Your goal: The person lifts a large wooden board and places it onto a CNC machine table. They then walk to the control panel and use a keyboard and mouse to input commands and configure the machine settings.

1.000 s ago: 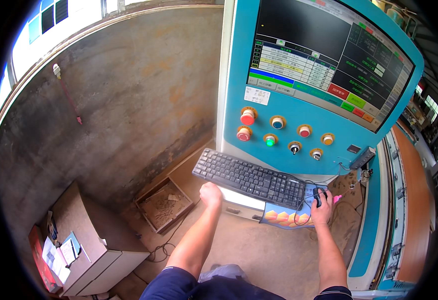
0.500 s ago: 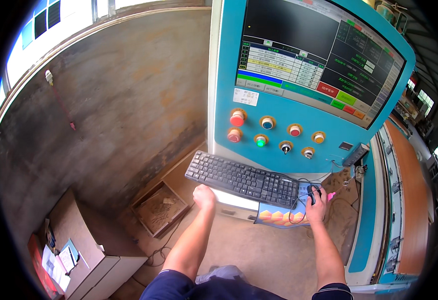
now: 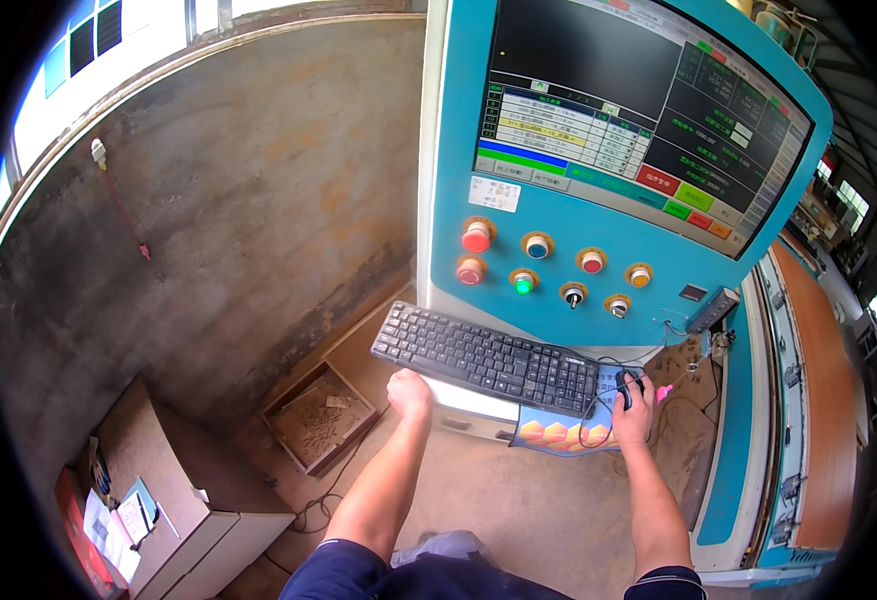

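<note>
My right hand (image 3: 636,411) rests over a black computer mouse (image 3: 628,382), fingers curved round it, on a blue mouse pad with orange hexagons (image 3: 566,432). To its left lies a black keyboard (image 3: 489,358), tilted across the narrow ledge under the control panel. Just below the keyboard's left end, my left hand (image 3: 410,394) is closed in a fist beside the white ledge (image 3: 474,398). What is inside that fist, if anything, is hidden. Above the keyboard, the teal control cabinet (image 3: 549,215) carries a lit monitor (image 3: 649,110) with a table and coloured on-screen buttons.
Below the monitor are several push buttons and switches, including a red mushroom button (image 3: 476,237) and a lit green one (image 3: 524,285). A wooden tray (image 3: 364,432) with debris sits on the floor. A cabinet (image 3: 194,470) stands at lower left, machinery (image 3: 819,400) at right.
</note>
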### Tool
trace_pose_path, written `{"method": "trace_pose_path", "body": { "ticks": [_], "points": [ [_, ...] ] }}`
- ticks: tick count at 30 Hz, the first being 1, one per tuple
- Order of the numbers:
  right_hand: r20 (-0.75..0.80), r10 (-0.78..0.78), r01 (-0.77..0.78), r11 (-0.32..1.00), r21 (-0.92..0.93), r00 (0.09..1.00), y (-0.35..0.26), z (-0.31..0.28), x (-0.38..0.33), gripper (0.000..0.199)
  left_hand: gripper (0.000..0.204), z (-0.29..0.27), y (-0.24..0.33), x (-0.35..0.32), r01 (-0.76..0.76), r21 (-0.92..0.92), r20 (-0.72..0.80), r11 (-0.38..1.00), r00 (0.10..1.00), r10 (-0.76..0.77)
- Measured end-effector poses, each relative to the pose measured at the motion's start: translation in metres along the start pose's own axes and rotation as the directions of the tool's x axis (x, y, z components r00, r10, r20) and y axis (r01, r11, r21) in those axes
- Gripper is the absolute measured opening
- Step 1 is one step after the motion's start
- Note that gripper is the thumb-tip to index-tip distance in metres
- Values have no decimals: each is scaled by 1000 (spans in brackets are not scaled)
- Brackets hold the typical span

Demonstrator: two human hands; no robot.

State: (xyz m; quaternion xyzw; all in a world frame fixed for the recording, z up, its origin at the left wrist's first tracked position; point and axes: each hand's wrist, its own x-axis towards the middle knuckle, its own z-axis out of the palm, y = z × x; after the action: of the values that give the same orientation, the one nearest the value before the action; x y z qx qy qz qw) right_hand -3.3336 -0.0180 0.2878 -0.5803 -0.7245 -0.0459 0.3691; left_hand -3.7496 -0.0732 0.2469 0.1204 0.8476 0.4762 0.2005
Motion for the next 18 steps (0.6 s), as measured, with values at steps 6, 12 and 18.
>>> {"method": "trace_pose_path", "body": {
  "ticks": [6,12,18],
  "points": [
    [3,9,-9,1000,-19,1000,2,-1,-2,43,43,-4,6,-6,12,-53,-5,999,1000,-13],
    [0,-8,8,1000,-15,1000,2,0,-1,43,44,-5,8,-6,29,-48,-3,998,1000,-29],
    [2,-11,11,1000,-19,1000,-1,-1,0,43,44,1,-2,3,-3,18,20,1000,1000,3]
  ]
}}
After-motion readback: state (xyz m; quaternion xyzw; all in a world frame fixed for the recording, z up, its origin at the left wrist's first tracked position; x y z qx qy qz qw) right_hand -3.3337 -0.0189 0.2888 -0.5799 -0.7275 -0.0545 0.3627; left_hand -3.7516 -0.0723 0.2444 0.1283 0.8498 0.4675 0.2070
